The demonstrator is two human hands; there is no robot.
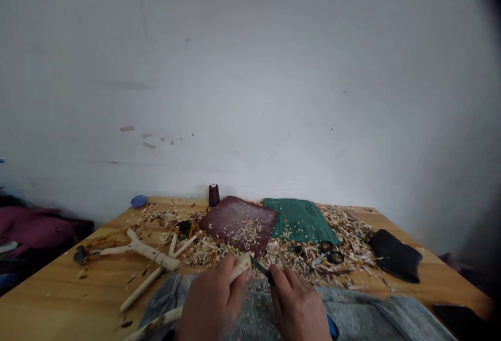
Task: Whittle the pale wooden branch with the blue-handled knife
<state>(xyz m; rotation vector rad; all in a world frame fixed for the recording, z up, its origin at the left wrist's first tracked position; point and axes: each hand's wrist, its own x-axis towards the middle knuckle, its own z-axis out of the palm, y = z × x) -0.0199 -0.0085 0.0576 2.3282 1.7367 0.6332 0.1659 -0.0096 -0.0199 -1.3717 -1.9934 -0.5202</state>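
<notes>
Sitting at a wooden table [47, 315], a person is working with both bare hands low over the lap. The left hand [209, 299] is closing its grip fully around a pale wooden piece [240, 269], and the right hand [297, 309] is closing its grip on a small knife [261, 269] with a dark blade. The blade is pointing toward the wood, probably so that the knife can cut it with short, controlled movement. A grey cloth [352, 312] is lying over the lap, perhaps for catching the chips. Wood shavings [297, 260] are spreading across the table at twelve o'clock from the hands, around a dark red leather square [238, 223] and a green mat [299, 220]. Scissors [332, 254] are resting at one o'clock, apparently within easy reach. A carved wooden figure [144, 250] is lying at ten o'clock. At two o'clock, a black pouch [395, 255] is lying closed, so its contents are not showing.
</notes>
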